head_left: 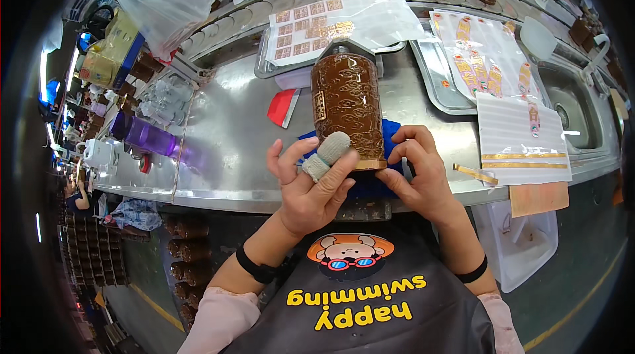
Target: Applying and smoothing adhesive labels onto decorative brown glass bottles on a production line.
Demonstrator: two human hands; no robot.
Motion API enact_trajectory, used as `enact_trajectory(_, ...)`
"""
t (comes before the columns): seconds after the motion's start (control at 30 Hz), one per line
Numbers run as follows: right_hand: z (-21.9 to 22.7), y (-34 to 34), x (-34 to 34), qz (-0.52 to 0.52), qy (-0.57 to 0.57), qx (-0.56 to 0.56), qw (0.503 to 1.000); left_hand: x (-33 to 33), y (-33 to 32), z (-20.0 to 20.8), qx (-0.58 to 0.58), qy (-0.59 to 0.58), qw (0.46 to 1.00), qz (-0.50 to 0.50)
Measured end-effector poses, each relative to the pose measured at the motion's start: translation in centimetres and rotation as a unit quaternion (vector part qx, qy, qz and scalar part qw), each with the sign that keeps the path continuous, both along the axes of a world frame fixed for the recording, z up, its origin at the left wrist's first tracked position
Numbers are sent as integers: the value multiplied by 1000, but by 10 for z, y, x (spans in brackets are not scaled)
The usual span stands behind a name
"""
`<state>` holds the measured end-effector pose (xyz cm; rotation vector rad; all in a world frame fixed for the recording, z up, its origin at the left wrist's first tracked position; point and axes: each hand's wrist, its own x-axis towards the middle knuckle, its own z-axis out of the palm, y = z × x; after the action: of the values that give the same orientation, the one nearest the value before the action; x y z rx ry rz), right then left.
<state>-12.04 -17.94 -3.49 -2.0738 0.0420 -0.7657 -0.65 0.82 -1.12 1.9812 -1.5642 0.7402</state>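
At brown bottle (pixel 347 99), left hand (pixel 311 188) cupped, fingers touching; right hand (pixel 418 175) cupped, thumb touching.

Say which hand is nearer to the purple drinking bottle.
Left. The left hand is right of the purple drinking bottle; the right hand is farther right, at the right of the brown embossed bottle.

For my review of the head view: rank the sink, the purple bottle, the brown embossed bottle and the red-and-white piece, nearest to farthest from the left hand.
From the left hand:
1. Brown embossed bottle, right beside the fingers.
2. Red-and-white piece, on the table beyond the hand.
3. Purple bottle, off to the left.
4. Sink, at far right.
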Motion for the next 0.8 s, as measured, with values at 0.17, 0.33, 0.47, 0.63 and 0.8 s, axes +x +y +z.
enact_trajectory(0.17,-2,1,1,-2,0,8,1000,0,-3,3,6,-20,1000,-10)
enact_trajectory(0.33,-3,1,1,0,1,16,1000,1,-7,5,-4,-41,999,-31)
enact_trajectory(0.47,-3,0,1,2,-1,15,1000,1,-10,4,-9,-39,998,-40)
enact_trajectory(0.63,3,-3,-5,14,4,19,1000,-1,-12,7,-5,-27,999,-34)
enact_trajectory(0.8,9,-5,-17,-1,-74,176,982,9,-2,5,-33,81,995,-46)
